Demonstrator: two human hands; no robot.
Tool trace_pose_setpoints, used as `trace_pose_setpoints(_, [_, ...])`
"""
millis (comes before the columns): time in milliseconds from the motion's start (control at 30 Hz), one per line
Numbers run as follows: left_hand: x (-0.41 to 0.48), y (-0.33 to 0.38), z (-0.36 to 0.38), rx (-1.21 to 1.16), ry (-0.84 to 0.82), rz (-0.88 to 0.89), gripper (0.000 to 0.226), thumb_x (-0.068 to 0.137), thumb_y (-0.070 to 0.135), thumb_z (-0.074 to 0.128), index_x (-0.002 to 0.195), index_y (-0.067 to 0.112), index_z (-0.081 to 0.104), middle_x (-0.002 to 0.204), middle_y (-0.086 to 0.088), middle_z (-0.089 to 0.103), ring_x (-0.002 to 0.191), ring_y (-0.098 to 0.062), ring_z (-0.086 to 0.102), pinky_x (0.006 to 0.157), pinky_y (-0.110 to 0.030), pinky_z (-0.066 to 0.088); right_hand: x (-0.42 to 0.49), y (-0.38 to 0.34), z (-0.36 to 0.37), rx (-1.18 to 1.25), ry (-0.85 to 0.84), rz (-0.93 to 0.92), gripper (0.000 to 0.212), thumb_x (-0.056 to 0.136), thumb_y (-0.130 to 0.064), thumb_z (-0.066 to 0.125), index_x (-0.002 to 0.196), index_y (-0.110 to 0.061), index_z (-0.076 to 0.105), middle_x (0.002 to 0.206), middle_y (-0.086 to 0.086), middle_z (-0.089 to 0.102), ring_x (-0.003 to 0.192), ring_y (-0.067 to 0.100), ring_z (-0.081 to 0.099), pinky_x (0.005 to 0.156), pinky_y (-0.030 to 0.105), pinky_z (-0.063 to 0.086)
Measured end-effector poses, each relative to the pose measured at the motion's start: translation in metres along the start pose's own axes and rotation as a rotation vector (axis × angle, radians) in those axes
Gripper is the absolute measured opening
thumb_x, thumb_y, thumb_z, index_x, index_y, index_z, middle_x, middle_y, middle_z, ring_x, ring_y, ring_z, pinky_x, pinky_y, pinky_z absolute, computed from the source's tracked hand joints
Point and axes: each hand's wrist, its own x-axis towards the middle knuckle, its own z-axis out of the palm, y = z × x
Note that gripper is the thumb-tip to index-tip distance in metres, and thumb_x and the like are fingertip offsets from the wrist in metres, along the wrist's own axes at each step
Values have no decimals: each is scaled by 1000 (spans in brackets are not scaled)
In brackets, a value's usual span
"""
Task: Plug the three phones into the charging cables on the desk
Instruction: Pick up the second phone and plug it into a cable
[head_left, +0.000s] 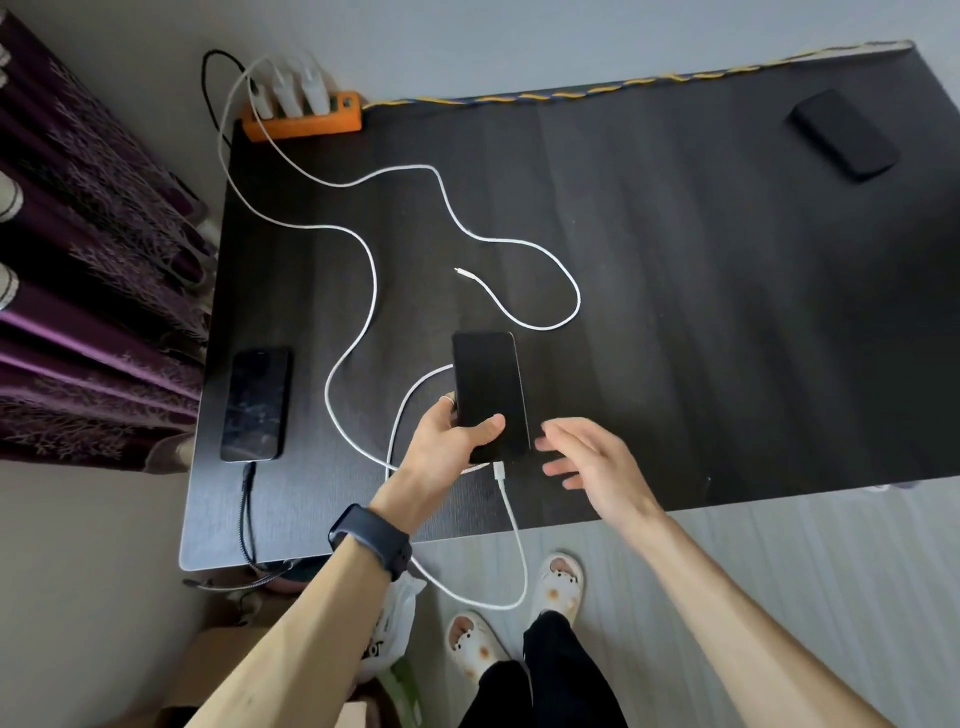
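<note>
Step in hand, as I read it: phone 2 of 3. My left hand (457, 436) grips the middle phone (488, 395) at its near end, thumb over the screen, w/ a white cable (511, 525) seated at its near port; my right hand (592, 462) hovers just beside it, fingers spread, holding nothing. Left phone (255, 404) lies near the desk (675, 312) left edge, dark cable (248, 514) at its port. Third phone (844, 134) sits far right, unplugged. Free white connector (460, 270) lies mid-desk. Next move calls for: set phone down, fetch third phone, mate w/ free connector. Containers: the orange power strip (304, 120), far left, holds three white adapters.
</note>
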Motion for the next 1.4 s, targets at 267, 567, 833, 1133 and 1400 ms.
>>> trace_pose_setpoints(267, [7,-6,22,217,-108,5,30,99,32,58,122,13,59,117,-2,72,111,-18,67,103,-42,51,22,3,4,45,2,-18,7,99,-29,61,97,-28,68,95,-3,74,93,15,69,75,28,61])
trace_pose_setpoints(567, [20,-47,-52,1652,137,408,76,81,82,35,150,53,23,167,0,17,153,-40,8,112,-71,11,45,25,-12,-162,155,16,12,96,-35,61,100,-28,70,95,-9,74,94,16,68,92,48,56])
trace_pose_setpoints(833, [38,-40,-93,1488,437,370,47,103,32,46,150,34,42,159,-9,38,147,-32,35,118,-53,29,54,23,8,-233,159,-4,15,97,-32,60,102,-22,70,91,-9,71,87,19,66,81,33,50])
trace_pose_setpoints(1133, [38,-31,-99,1437,535,284,48,101,33,46,149,29,45,158,-12,39,149,-33,30,119,-51,25,65,7,55,-388,202,-17,23,96,-37,58,107,-19,66,85,-12,70,84,23,70,82,38,56])
trace_pose_setpoints(1400, [31,-29,-99,1438,500,266,51,95,28,53,146,20,49,153,-20,43,146,-43,29,120,-51,23,79,-14,79,-720,313,-156,28,95,-46,55,90,-19,58,90,-1,68,85,29,65,68,35,47])
